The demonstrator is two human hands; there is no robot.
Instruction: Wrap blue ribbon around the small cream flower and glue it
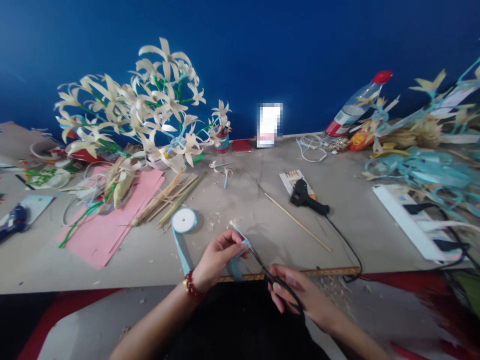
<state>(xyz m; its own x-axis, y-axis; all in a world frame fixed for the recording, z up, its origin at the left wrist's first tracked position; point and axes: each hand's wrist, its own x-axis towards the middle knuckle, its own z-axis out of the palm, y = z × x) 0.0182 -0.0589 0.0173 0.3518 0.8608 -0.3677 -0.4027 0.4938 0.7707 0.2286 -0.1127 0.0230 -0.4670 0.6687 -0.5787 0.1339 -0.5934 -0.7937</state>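
Observation:
My left hand [219, 255] is closed, pinching a light blue ribbon [236, 267] between thumb and fingers. From the same pinch sticks out a thin blue-wrapped stem [240, 232] with a small pale tip. In my right hand [302, 292] are black-handled scissors [290, 292], fingers through the loops. Their blades point up and left and reach the ribbon at my left fingertips; whether they touch it I cannot tell. Left of my hands stands a ribbon roll [184, 221], its loose tail hanging toward my left wrist.
A hot glue gun [309, 197] with a cord lies right, near a thin stick [296, 221]. Pink paper [97, 240] and dried stalks [176, 197] lie left. Behind are pale handmade flowers [150, 100]. A power strip [401, 222], blue ribbon strips [431, 170] and a tilted bottle [352, 112] are right.

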